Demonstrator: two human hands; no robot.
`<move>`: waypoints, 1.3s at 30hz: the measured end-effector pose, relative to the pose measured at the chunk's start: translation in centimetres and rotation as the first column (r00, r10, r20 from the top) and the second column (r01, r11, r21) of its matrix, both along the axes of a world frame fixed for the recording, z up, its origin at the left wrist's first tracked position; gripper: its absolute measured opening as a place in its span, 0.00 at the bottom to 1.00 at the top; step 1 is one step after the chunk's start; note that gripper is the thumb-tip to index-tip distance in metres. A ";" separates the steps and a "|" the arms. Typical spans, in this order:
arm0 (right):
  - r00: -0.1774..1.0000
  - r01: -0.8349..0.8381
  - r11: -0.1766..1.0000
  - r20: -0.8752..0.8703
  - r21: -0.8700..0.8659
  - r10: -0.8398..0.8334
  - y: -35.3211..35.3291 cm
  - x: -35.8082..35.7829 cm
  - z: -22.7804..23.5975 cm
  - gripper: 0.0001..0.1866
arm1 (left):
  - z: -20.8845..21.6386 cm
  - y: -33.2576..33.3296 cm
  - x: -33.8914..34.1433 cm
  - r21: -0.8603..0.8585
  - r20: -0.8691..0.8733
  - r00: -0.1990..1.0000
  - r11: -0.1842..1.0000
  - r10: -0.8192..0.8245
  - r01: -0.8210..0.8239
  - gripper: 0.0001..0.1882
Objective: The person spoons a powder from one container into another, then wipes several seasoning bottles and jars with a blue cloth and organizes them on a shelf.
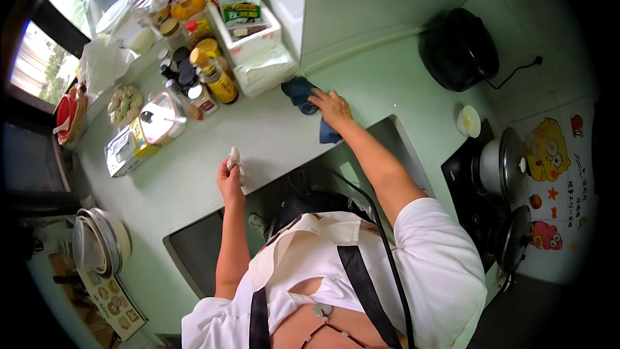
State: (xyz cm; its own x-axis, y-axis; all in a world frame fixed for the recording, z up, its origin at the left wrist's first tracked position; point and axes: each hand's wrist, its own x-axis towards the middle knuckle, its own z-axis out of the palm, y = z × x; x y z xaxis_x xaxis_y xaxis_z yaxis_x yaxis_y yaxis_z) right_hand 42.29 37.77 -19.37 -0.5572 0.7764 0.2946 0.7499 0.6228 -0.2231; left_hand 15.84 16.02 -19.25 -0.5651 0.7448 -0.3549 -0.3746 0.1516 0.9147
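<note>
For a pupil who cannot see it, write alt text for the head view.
A person's right hand rests on a dark blue cloth on a pale green counter; the left hand holds a crumpled white wad. Bottles stand at upper left.

On the pale green counter (381, 81) lies a dark blue cloth (299, 94), under the right hand (332, 110). Bottles (221, 84) stand left of this hand, a black appliance (460, 52) right.

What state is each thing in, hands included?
Left hand: closed on a crumpled white item.
Right hand: resting on the blue cloth; grip unclear.
Blue cloth: bunched, partly under the right hand.
Silver pot: lid on.
Round basins: nested together.
Small bowl: upright, contents unclear.
Black appliance: on or off, can't tell.
</note>
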 end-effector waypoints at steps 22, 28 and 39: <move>0.758 0.636 0.761 0.289 -0.131 -0.585 11.7 22.0 -2.7 0.24 | 1.2 -3.1 6.9 -0.093 -0.081 0.926 0.922 0.369 -0.376 0.17; 0.921 0.349 0.934 0.217 -0.082 -0.325 5.0 11.4 -2.9 0.21 | 2.1 -6.5 7.5 -0.083 0.033 0.889 0.888 0.456 -0.452 0.16; 0.990 -0.029 0.994 0.133 -0.105 0.043 -7.7 -6.4 -1.1 0.17 | 3.2 -15.2 4.7 -0.014 0.043 0.795 0.796 0.605 -0.605 0.14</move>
